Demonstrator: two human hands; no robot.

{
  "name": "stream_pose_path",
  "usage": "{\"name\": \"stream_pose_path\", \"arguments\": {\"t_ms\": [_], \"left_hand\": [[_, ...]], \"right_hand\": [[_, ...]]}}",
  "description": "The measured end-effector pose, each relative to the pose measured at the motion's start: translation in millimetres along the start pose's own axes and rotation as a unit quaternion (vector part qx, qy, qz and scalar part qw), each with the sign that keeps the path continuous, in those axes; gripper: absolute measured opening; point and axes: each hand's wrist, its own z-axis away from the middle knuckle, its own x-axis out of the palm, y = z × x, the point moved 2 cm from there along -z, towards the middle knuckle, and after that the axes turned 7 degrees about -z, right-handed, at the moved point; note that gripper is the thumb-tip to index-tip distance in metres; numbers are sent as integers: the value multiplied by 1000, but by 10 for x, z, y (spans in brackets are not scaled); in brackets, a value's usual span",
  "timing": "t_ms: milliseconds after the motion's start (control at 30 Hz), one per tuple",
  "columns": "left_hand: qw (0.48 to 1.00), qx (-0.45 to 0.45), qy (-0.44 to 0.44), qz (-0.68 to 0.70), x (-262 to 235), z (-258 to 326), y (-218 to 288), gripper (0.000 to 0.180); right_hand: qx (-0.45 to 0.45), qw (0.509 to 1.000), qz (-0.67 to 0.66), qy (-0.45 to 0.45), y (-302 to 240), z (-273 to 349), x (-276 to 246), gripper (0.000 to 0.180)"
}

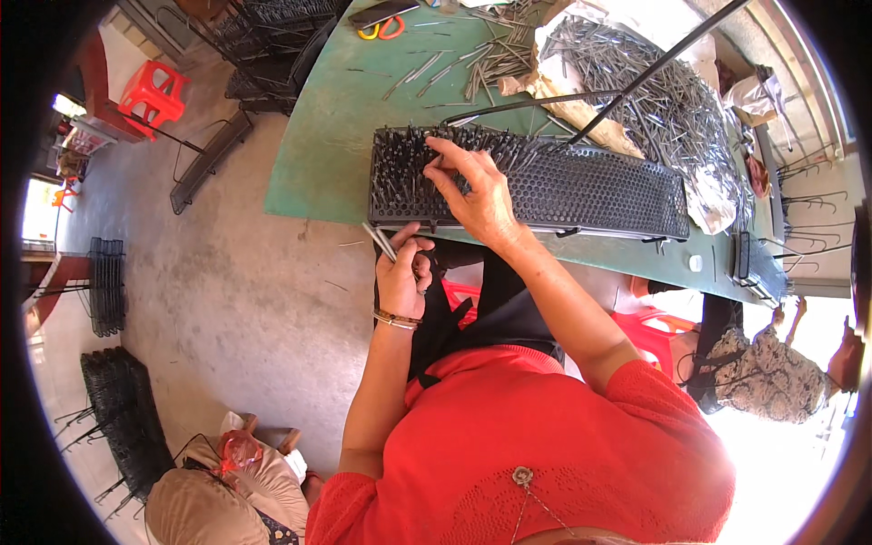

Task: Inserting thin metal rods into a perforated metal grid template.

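A long black perforated panel [590, 191] lies along the near edge of the green table [327, 136]. Its left end bristles with upright metal pins [404, 159]. My right hand [472, 186] rests on that end, its fingertips pinching a pin among the others. My left hand [404, 272] hovers just below the table edge, closed around a small bundle of thin metal pins [380, 241]. A bracelet circles that wrist.
A big heap of loose metal pins [654, 100] lies on white sheeting at the table's far right, with scattered pins [481, 59] and yellow-handled scissors [381, 29] beyond. Black wire racks [127, 427] stand on the concrete floor. Other people sit at lower left and at right.
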Motion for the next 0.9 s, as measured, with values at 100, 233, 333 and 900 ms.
{"name": "stream_pose_path", "arguments": {"t_ms": [100,233,333,900], "left_hand": [[998,11,58,23,-100,-9,-114,23],[993,-50,108,29,-153,-53,-230,20],[993,-31,113,25,-117,-139,-241,22],[986,-67,140,65,-127,-347,-283,13]], "right_hand": [[-19,1000,22,-6,61,29,28,38],[-96,991,89,-24,19,58,50,25],[-87,991,95,-26,-4,81,77,19],[-113,958,206,-167,-179,-273,55,15]]}}
